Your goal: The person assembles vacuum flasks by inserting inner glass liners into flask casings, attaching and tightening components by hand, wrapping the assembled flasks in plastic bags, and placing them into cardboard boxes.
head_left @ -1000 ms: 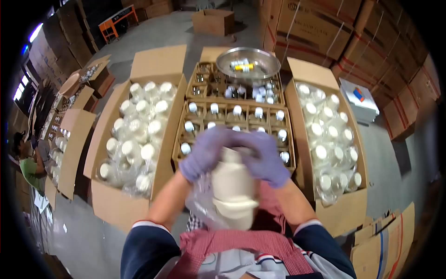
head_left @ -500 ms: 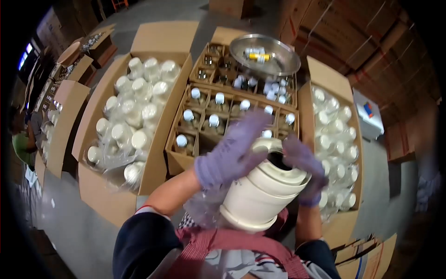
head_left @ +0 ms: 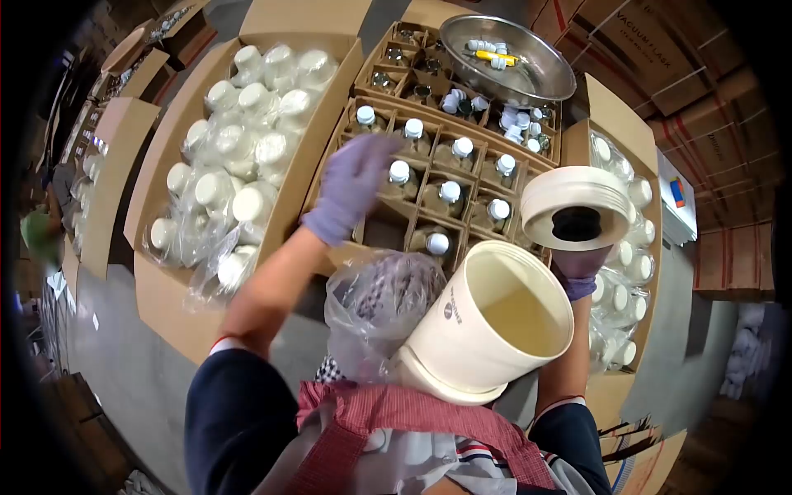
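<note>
Flask body: the white flask body point(head_left: 487, 322) sits at the near side, right of centre, tilted, its open mouth up and its pale inner wall showing
Collar: 1 white collar point(head_left: 575, 206) with a dark opening stands apart from the body, just beyond its far right rim
Right hand: the right hand point(head_left: 584, 266) grips the collar from below, most of its fingers hidden behind it
Left hand: the left hand point(head_left: 351, 190) is over the left part of the near divided carton point(head_left: 382, 224); blur hides its fingertips, so I cannot tell whether they close on anything
Glass liners: capped glass liners point(head_left: 450, 198) stand upright in compartments, some just right of the left hand
Clear bag: a clear bag point(head_left: 342, 297) lies at the near side, left of the body
Done so far: by my judgement, this body is opened and unbagged, with its collar off
Left undone: body and collar are not joined, and no liner shows inside the body
Side stock: wrapped white flasks point(head_left: 229, 144) fill much of the left carton point(head_left: 309, 198); more stand in the right carton point(head_left: 623, 124)
Far side: a steel bowl point(head_left: 536, 82) with small parts rests on the far carton point(head_left: 429, 11)
</note>
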Tool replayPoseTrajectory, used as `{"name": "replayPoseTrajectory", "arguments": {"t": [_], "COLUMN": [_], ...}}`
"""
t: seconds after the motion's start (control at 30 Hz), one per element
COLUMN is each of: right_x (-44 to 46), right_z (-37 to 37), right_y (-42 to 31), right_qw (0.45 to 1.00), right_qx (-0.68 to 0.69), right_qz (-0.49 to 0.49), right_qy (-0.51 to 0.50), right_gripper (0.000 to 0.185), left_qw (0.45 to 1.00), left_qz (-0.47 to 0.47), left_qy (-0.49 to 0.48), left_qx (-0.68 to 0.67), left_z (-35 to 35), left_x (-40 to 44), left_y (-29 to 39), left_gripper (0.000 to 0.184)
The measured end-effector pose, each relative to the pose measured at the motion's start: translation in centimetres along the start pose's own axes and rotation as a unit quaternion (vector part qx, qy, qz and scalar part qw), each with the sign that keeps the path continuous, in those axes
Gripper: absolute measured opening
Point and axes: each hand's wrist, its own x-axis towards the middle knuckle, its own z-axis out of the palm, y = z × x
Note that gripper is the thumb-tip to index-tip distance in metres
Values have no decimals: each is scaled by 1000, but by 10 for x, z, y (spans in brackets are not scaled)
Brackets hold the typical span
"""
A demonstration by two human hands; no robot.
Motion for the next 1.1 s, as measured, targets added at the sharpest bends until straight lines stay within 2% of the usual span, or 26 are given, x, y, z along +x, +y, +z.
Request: {"name": "replayPoseTrajectory", "arguments": {"t": [0.03,0.07,0.13,0.23,0.33,0.37,0.4,0.43,0.47,0.53,0.57,0.6,0.63,0.67,0.7,0.73,0.77,0.8,0.83,0.87,0.93,0.97,1.0,1.03,1.07,1.1], "right_x": [1,2,-5,-29,-44,-43,-52,-56,-44,-46,-46,-47,-39,-40,-30,-19,-6,17,39,47,52,57,61,38,24,10], "right_z": [5,10,19,30,7,-3,-16,-25,-25,-26,-19,-10,10,29,53,78,89,90,91,71,56,47,39,21,20,18], "right_y": [17,35,78,152,125,129,149,158,81,46,28,17,-30,-27,-35,-45,-45,-99,-154,-183,-186,-179,-172,-211,-203,-194], "right_qw": [999,996,990,904,795,801,888,926,933,943,934,954,957,956,933,870,769,719,622,632,634,634,635,716,823,916], "right_qx": [3,7,13,231,302,313,115,-96,-192,-307,-354,-296,-164,-115,58,209,430,576,714,724,728,716,701,644,514,338], "right_qz": [41,82,120,328,495,476,426,359,303,127,45,51,225,237,304,386,385,303,220,91,139,125,110,170,114,55], "right_qy": [21,42,69,145,179,184,127,68,33,32,30,-13,-78,-129,-185,-222,-273,-245,-235,-260,-221,-264,-305,-209,-215,-209], "right_gripper": [39,42,45,48,55,55,53,53,49,40,36,36,42,54,72,90,102,90,79,73,65,67,69,70,74,80], "left_qw": [935,900,755,728,748,749,742,734,781,834,856,857,858,837,811,805,798,783,768,750,798,822,847,867,937,971], "left_qz": [-59,-50,-41,-71,-76,-60,-71,-84,21,55,211,257,293,343,396,408,422,445,463,486,451,430,425,412,319,229], "left_qy": [-101,-136,-208,-265,-345,-331,-353,-377,-289,-219,-108,-57,-32,1,35,35,38,3,-35,-79,-183,-204,-120,-40,-38,-70], "left_qx": [335,411,620,628,562,570,566,558,554,503,460,442,421,427,429,430,429,435,441,442,355,311,296,277,134,4], "left_z": [-17,-16,-9,-7,-35,-35,-37,-38,-38,-40,-47,-48,-51,-56,-59,-56,-49,-37,-26,-15,-13,-19,-23,-26,-26,-25], "left_x": [-8,-36,-78,-58,-63,-53,-51,-53,-55,-29,-17,-3,8,10,9,0,-11,-23,-39,-55,-65,-60,-43,-22,-4,1], "left_y": [-53,-139,-163,-170,-174,-168,-161,-155,-143,-55,-19,41,95,152,200,235,259,271,276,272,268,271,260,244,233,226], "left_gripper": [20,22,40,55,61,61,62,63,56,47,40,50,52,55,57,60,63,65,68,73,77,78,82,86,86,85]}}
